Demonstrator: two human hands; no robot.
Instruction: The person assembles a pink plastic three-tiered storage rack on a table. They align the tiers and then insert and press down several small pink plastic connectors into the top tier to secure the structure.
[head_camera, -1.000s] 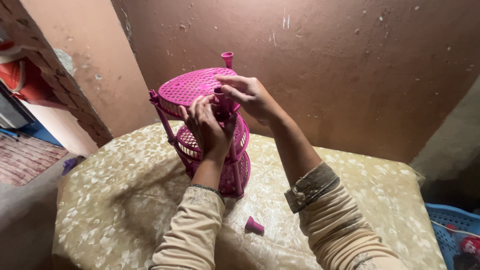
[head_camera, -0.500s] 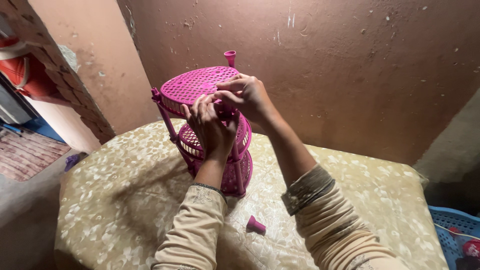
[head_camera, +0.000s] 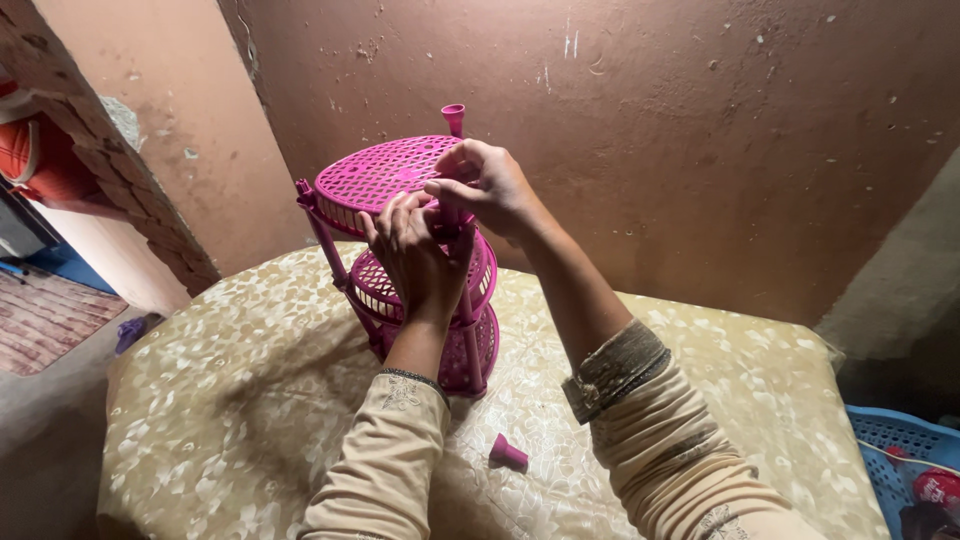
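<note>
Both hands on pink plastic three-tier lattice rack (head_camera: 390, 175): left hand (head_camera: 412, 250) gripping near post, right hand (head_camera: 490, 190) pinching top tier rim; loose pink cap (head_camera: 507, 453) on tabletop (head_camera: 230, 400).

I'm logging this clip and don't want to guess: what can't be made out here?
All in the head view:
- Near post of the pink rack: the left hand and right hand cover the joint, so what the fingers pinch is hidden.
- Lowest tier: behind the left forearm.
- Blue basket: cut off by the right edge, contents unclear.
- Small pink cap on the tablecloth: too small for detail.
</note>
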